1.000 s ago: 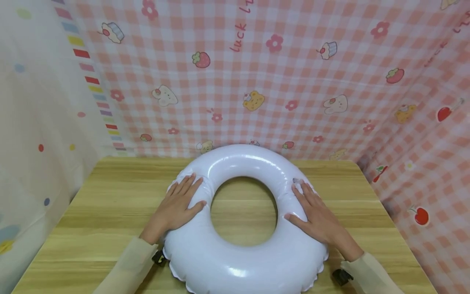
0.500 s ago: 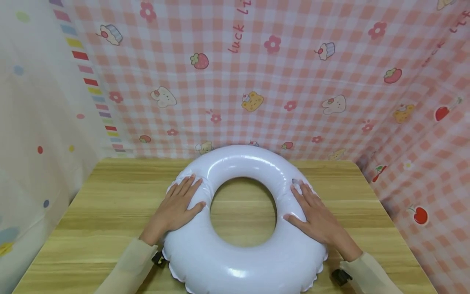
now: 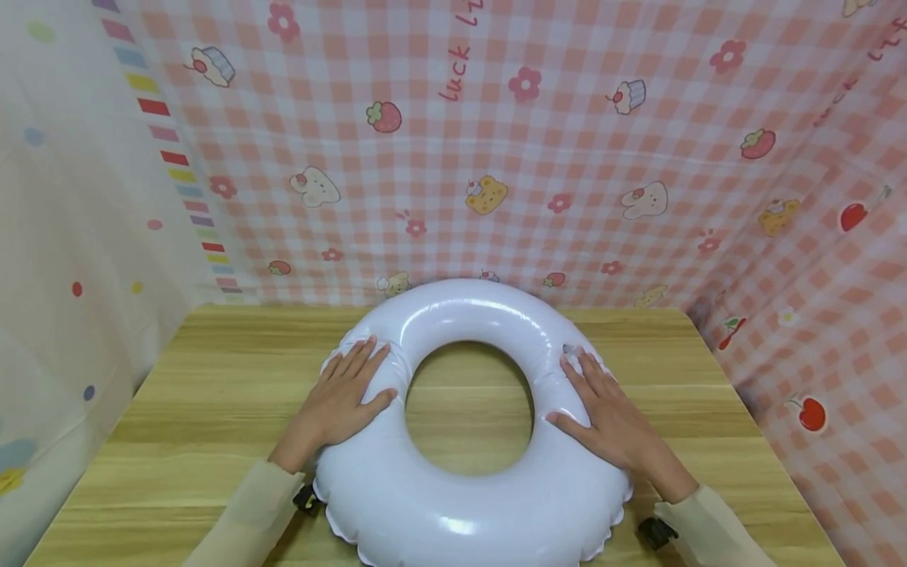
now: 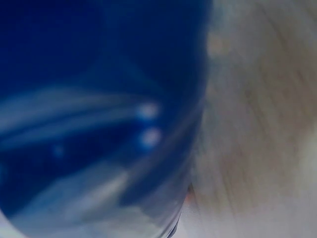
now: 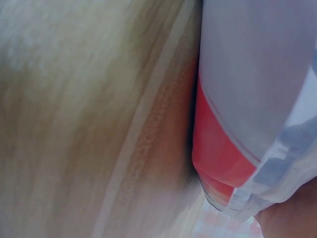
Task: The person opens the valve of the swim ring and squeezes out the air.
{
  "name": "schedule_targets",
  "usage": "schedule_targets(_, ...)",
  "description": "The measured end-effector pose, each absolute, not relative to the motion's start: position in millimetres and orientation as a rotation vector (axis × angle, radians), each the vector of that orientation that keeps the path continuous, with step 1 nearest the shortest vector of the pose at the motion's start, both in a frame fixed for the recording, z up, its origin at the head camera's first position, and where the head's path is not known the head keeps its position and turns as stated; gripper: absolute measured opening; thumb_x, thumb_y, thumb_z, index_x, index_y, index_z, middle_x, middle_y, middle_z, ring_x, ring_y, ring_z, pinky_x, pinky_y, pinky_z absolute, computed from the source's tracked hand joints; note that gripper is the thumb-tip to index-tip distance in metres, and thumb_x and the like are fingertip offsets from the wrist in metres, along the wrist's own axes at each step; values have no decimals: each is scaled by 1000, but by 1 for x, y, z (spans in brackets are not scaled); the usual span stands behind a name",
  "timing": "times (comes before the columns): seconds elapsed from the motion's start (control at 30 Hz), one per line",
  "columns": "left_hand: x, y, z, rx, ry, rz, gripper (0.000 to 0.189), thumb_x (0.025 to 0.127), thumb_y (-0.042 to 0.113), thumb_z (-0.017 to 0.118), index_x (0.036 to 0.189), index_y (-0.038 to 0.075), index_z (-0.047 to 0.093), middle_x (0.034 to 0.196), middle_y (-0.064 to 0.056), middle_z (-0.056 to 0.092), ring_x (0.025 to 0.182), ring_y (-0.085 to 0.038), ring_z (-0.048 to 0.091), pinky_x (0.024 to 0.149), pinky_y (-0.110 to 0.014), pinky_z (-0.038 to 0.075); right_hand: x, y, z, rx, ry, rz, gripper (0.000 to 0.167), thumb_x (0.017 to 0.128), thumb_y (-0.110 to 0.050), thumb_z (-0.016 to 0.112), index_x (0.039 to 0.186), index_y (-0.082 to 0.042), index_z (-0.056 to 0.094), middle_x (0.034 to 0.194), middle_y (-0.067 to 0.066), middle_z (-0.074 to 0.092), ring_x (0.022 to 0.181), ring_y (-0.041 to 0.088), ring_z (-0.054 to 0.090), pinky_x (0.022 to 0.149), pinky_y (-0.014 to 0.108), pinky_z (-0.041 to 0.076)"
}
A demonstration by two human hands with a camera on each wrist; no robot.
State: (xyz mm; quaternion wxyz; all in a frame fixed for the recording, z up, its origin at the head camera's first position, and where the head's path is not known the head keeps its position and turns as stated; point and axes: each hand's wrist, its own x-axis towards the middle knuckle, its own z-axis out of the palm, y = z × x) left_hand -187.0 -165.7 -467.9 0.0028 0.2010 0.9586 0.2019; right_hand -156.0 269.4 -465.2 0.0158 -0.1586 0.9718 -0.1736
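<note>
A white inflatable swim ring (image 3: 468, 504) lies flat on the wooden table, its round hole showing the tabletop. My left hand (image 3: 343, 398) rests on the ring's left side with its fingers spread and straight. On the opposite side my right hand (image 3: 605, 413) lies on the ring, also with straight fingers. Just beyond the right fingertips sits a small clear valve (image 3: 571, 349). In the left wrist view the ring's underside (image 4: 99, 59) looks dark blue and blurred. The right wrist view shows the ring's side (image 5: 252, 74) in white with a red patch, and part of the right hand (image 5: 292, 218).
The wooden table (image 3: 212, 394) reaches to a pink checked curtain (image 3: 453, 157) at the back. A pale dotted curtain (image 3: 78, 236) hangs at the left, and more checked cloth (image 3: 836, 315) at the right. Each wrist wears a black camera mount, the right mount (image 3: 657, 533) plainly visible.
Both hands and the swim ring stay in place. Only the head view has shifted very slightly.
</note>
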Motion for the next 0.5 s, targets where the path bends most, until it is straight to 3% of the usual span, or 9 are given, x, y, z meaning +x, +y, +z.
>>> schedule_targets(0.5, -188, -165, -469, 636, 3011, 649, 75, 103, 52, 48, 164, 15, 26, 173, -12, 17, 160, -36, 15, 127, -63, 11, -155, 269, -465, -495, 3010, -554, 91, 97, -67, 53, 167, -23, 13, 174, 13, 3, 162, 34, 5, 127, 60, 13)
